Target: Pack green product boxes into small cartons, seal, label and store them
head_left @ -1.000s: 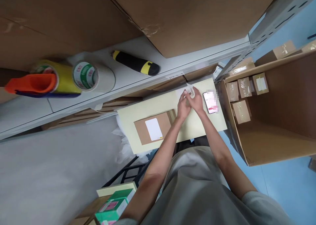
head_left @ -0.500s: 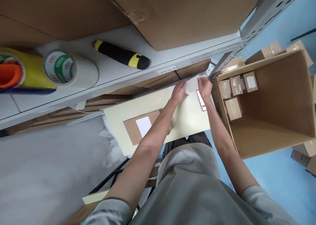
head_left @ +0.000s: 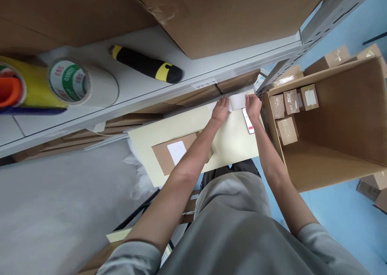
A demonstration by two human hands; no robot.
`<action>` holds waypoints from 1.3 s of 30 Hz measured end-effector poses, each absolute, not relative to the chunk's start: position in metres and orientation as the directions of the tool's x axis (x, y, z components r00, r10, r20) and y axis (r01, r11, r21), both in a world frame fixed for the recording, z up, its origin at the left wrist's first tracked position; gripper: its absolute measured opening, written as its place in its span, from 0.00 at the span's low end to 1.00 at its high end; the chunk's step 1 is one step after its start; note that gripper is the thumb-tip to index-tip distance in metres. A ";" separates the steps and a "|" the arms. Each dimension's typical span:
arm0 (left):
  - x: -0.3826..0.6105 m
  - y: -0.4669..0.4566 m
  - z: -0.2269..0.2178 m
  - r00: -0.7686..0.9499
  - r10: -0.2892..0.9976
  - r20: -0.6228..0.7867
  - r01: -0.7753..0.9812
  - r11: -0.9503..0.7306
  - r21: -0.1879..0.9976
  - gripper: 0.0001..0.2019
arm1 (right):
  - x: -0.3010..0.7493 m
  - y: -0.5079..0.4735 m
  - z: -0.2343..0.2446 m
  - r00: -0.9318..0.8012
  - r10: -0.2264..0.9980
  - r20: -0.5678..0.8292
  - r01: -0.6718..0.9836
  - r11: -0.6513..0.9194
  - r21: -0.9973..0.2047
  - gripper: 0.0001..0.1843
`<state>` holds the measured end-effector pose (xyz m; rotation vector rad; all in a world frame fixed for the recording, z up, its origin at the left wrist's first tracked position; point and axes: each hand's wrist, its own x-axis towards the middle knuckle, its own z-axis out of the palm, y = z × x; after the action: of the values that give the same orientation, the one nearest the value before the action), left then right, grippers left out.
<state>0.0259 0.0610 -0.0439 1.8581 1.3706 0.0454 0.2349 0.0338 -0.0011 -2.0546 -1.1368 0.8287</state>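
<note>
My left hand [head_left: 220,110] lies flat at the back of the cream-coloured board [head_left: 236,146], pressing on white paper. My right hand [head_left: 253,105] pinches the right end of a white paper strip [head_left: 237,101], which spans the gap between both hands and looks like labels. Just below my right hand rests a phone [head_left: 248,121] with a lit white screen. Left of my left forearm is a flat brown cardboard package [head_left: 161,158] bearing a white label [head_left: 176,151]; the forearm covers part of it.
A large open carton [head_left: 335,122] with several small taped boxes [head_left: 287,131] stands at the right. Above the board, a shelf [head_left: 133,87] holds tape rolls [head_left: 99,85], a black-and-yellow cutter [head_left: 145,63] and big cartons [head_left: 236,17]. A metal post [head_left: 320,29] rises at the shelf's right end.
My right hand has shifted slightly right relative to my left, and the paper strip between them looks flatter and more stretched out. The whole view has also moved a little.
</note>
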 end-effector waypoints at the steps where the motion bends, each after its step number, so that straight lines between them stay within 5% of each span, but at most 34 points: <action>1: 0.027 0.061 -0.043 0.412 0.809 -0.420 0.790 -0.087 0.606 0.45 | 0.234 0.033 -0.003 0.435 0.873 -0.221 0.473 -0.430 -0.769 0.21; 13: 0.031 0.058 -0.040 0.401 0.807 -0.432 0.797 -0.075 0.599 0.47 | 0.276 -0.019 0.007 0.609 0.774 -0.174 0.367 -0.469 -0.803 0.34; 22: 0.029 0.046 -0.021 0.463 0.824 -0.328 0.740 -0.155 0.654 0.53 | 0.265 -0.051 0.006 0.427 0.876 -0.223 0.464 -0.424 -0.778 0.37; 31: -0.011 -0.070 0.075 0.449 0.884 -0.131 0.636 -0.214 0.741 0.41 | 0.261 -0.046 0.016 0.406 0.889 -0.212 0.377 -0.374 -0.847 0.33; 39: -0.057 -0.177 0.155 0.102 0.969 -0.227 0.523 0.142 0.841 0.36 | 0.249 -0.038 0.066 0.436 0.867 -0.241 0.290 -0.389 -0.874 0.28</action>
<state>-0.0566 -0.1768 0.1548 1.5011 1.5409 0.6403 0.2488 -0.0376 0.0660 -1.8998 -0.9784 0.9244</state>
